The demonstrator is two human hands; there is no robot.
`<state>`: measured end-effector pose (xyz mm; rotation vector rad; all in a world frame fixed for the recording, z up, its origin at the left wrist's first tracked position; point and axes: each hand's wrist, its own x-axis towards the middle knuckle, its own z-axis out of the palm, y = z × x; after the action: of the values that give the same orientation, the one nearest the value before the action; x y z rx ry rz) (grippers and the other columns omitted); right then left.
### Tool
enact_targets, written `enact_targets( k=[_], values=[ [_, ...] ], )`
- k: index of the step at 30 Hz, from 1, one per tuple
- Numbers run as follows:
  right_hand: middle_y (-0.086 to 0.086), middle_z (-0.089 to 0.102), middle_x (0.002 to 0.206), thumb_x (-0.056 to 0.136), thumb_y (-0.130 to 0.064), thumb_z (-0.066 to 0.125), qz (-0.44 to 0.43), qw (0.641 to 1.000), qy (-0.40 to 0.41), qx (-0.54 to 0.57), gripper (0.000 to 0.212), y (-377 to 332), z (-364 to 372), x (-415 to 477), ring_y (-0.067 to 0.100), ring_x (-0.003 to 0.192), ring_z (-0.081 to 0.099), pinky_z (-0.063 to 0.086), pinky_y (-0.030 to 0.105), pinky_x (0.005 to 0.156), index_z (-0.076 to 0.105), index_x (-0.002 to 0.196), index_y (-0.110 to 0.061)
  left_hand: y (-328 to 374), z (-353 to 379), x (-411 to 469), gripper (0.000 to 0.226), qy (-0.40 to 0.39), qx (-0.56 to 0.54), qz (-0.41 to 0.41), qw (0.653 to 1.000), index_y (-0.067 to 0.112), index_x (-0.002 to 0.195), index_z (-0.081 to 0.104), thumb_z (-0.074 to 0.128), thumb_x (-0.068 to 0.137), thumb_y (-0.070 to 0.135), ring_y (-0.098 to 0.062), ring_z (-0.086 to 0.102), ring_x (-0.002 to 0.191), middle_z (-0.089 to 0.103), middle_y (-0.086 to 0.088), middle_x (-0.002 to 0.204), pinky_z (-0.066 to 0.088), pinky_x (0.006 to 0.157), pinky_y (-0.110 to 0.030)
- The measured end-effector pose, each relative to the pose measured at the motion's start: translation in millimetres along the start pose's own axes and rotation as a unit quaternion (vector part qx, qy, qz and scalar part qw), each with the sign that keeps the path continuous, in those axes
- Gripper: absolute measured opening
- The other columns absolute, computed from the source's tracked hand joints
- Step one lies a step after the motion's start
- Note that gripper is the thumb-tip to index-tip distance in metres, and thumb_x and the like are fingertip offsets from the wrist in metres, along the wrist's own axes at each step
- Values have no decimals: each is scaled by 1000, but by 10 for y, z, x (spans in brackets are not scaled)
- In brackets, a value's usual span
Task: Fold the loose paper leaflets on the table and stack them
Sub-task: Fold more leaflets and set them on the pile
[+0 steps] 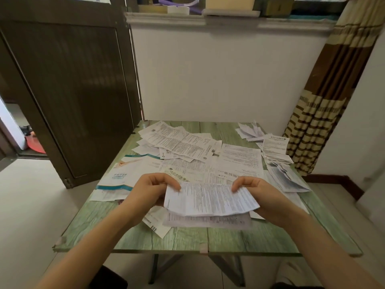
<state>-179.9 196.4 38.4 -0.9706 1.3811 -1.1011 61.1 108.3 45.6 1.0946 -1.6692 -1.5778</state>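
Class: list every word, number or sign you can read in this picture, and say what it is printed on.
None can be read for certain.
Teal-banded leaflet: large blue Chinese heading, upside down, blurred.
Pale green leaflet: large Chinese heading, upside down, unclear.
Held leaflet: fine print, too small.
Bottom leaflet: barcode, digits illegible.

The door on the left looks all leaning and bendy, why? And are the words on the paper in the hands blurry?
In the head view the wide lens bends the edges, so the door and the curtain lean; the leaflet held by the left hand and right hand shows print too soft to read; light on the table is soft, without glare.
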Motion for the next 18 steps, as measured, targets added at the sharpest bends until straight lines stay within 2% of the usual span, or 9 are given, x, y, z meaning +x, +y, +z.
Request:
enact_targets(
  k=[3, 6, 8, 11, 13, 15, 16, 17, 18],
  values=[
    [6, 69, 91, 93, 7, 42, 4, 998, 5, -58, 37, -55, -11, -60, 16, 76, 68, 51, 20, 55, 65, 67, -6, -8, -33, -15, 41, -6, 39, 17, 999, 4, 63, 63, 40, 90, -15, -8, 66, 55, 68, 3, 60, 45, 42, -14],
    [9, 72, 81, 84, 17, 41, -54, 990, 96, -85, 36, -117, -13, -79, 17, 72, 67, 54, 21, 59, 63, 63, -2, -29, -56, -19, 47, -1, 66, 32, 997, 6, 56, 62, 37, 87, -19, -8, 65, 54, 67, 2, 58, 46, 44, -15],
    [7, 72, 79, 85, 15, 44, -104, 979, 130, -122, 32, -167, 45, -70, 15, 71, 65, 54, 20, 65, 66, 71, -5, -14, -50, -15, 53, -11, 81, 45, 996, 11, 52, 63, 35, 86, -20, -8, 65, 56, 66, 2, 58, 47, 46, -16],
    [-3, 73, 89, 90, -10, 58, -121, 971, 25, -202, 14, -233, 242, -63, 6, 82, 66, 51, 18, 74, 65, 98, -19, 14, 29, -15, 64, -63, 111, 64, 990, 19, 45, 63, 34, 85, -21, -7, 63, 55, 64, 2, 57, 47, 49, -16],
    [-12, 71, 82, 89, -26, 62, -66, 958, -73, -269, 19, -277, 354, -63, -2, 74, 65, 48, 14, 68, 61, 108, -25, 54, 95, -39, 59, -90, 123, 76, 985, 17, 49, 63, 37, 86, -20, -7, 62, 55, 64, 3, 58, 46, 49, -16],
    [-15, 64, 62, 88, -26, 65, -18, 944, -149, -294, 21, -295, 411, -67, -3, 57, 59, 44, 12, 57, 62, 107, -16, 57, 121, -17, 47, -77, 108, 78, 988, 14, 61, 67, 42, 90, -13, -10, 63, 63, 67, 2, 66, 49, 56, -19],
    [-14, 62, 58, 88, -23, 66, -17, 943, -161, -291, 21, -290, 413, -60, -2, 54, 58, 44, 13, 55, 64, 104, -10, 53, 114, 2, 36, -57, 79, 76, 992, 15, 75, 70, 45, 92, -4, -15, 64, 69, 69, -2, 74, 51, 61, -24],
    [-13, 64, 59, 87, -20, 67, -25, 947, -151, -282, 19, -282, 407, -51, 0, 55, 60, 47, 15, 58, 65, 100, -6, 42, 89, 22, 24, -41, 26, 56, 997, 17, 93, 70, 47, 95, 9, -21, 65, 76, 70, -6, 84, 52, 67, -29],
    [-10, 68, 66, 86, -19, 67, -36, 956, -126, -262, 18, -265, 396, -37, 4, 61, 65, 52, 19, 62, 66, 99, -6, 27, 65, 42, 23, -44, -48, 15, 998, 20, 108, 64, 45, 96, 26, -25, 65, 83, 69, -10, 92, 53, 72, -34]
  ],
)
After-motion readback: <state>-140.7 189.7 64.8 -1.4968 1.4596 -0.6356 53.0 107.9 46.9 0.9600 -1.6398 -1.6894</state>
